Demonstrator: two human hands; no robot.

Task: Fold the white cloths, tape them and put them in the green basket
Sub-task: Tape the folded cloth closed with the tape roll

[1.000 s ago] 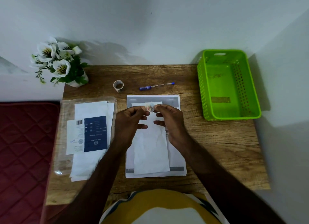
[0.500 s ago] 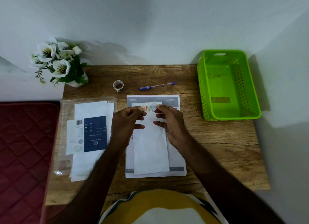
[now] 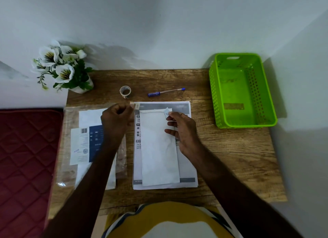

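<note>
My left hand (image 3: 117,120) is curled, pinching a small strip of tape (image 3: 135,105) at its fingertips, just left of the white cloth (image 3: 158,149). My right hand (image 3: 182,131) pinches a crumpled corner at the cloth's top right edge, the other fingers spread loosely over it. The folded cloth lies lengthwise on a printed sheet (image 3: 186,166) at the desk's centre. The tape roll (image 3: 125,91) stands at eleven o'clock from it, the green basket (image 3: 262,88) at two o'clock, well apart.
</note>
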